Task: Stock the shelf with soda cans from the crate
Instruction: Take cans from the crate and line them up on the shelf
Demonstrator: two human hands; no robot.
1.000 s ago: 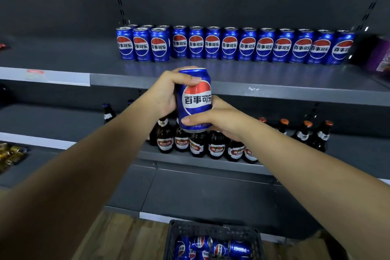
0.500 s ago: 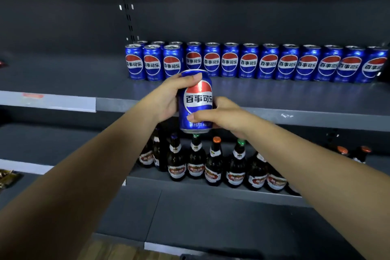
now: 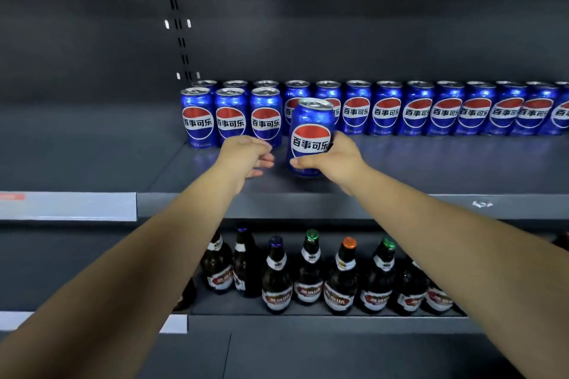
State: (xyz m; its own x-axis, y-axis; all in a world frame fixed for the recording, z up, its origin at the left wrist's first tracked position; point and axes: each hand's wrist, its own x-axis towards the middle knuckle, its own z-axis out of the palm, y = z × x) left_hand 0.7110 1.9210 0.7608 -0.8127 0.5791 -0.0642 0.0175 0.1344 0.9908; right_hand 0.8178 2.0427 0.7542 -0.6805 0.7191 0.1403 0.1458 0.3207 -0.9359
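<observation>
My left hand (image 3: 246, 155) came off, fingers loose, while my right hand (image 3: 337, 160) gripped the can (image 3: 311, 135) over the shelf (image 3: 431, 163).

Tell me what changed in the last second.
The left hand let go of the blue soda can and now hovers open beside it. The right hand alone grips the can, carried up and forward over the grey metal shelf, next to the three front cans. The shelved cans and brown glass bottles below stayed put.

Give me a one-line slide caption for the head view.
Right hand holds a blue soda can at the shelf beside three front-row cans; left hand open alongside; beer bottles below.
</observation>
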